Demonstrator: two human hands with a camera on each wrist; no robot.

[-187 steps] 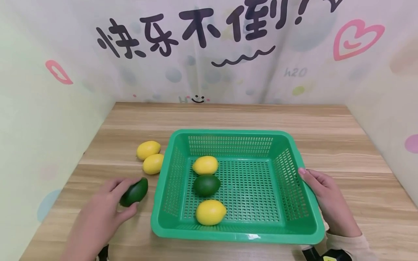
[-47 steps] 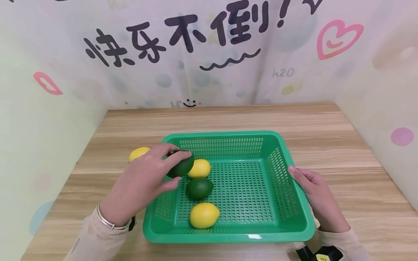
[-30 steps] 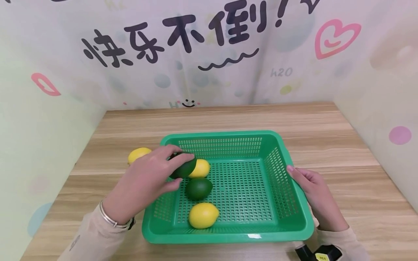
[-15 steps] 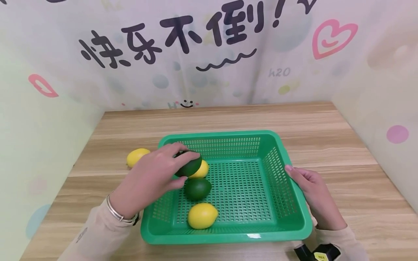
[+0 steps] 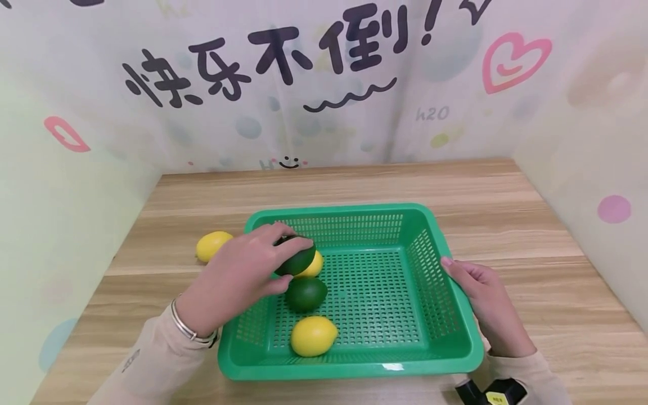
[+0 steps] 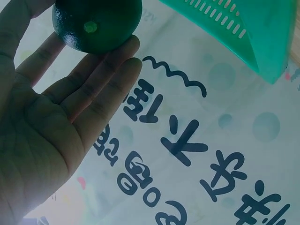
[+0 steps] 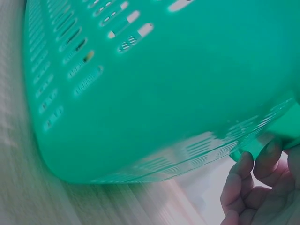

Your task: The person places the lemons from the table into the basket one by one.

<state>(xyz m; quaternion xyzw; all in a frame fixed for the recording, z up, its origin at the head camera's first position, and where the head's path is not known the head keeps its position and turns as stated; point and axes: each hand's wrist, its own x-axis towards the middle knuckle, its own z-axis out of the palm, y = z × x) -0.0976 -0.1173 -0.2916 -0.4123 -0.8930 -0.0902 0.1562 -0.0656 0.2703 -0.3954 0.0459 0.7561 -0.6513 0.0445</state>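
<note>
My left hand (image 5: 243, 270) holds a dark green avocado (image 5: 297, 257) between thumb and fingertips, over the left part of the green plastic basket (image 5: 354, 370). In the left wrist view the avocado (image 6: 96, 23) shows a pale stem spot. Partly behind it, a lemon (image 5: 315, 264) lies in the basket. Toward the front are a second avocado (image 5: 306, 294) and another lemon (image 5: 314, 336). My right hand (image 5: 488, 298) grips the basket's right rim, thumb on top. In the right wrist view its curled fingers (image 7: 239, 180) are under the rim, by the outer wall.
One lemon (image 5: 212, 246) lies on the wooden table (image 5: 167, 197) left of the basket, partly covered by my left hand. A printed cloth (image 5: 354, 135) hangs behind the table's back edge, with pale walls at both sides.
Since the earliest frame, my left hand has lifted the avocado from the table and carried it right, over the basket. Lately it creeps slightly rightward. My right hand keeps its hold on the rim.
</note>
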